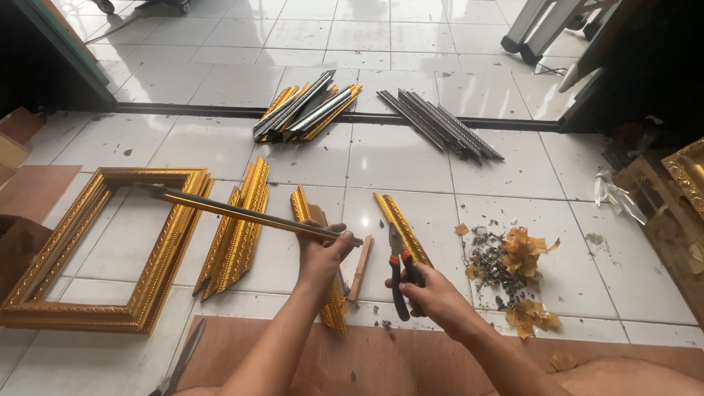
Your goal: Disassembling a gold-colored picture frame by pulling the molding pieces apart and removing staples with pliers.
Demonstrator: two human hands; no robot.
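Above the tiled floor, left hand around moulding strip, right hand gripping pliers

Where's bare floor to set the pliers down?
Bare white tile lies between the grey moulding strips and the gold scrap heap, also inside the assembled gold frame. Crowded: around both hands, among loose gold moulding pieces.

Gold frame strip with dark back, beaded edge. Pliers: red-and-black handles, grey steel jaws. Assembled frame gold, beaded ornament. Loose mouldings gold, ribbed. Far bundle dark grey; other bundle gold and silver. White glossy floor tiles, speckled. Gold scraps.
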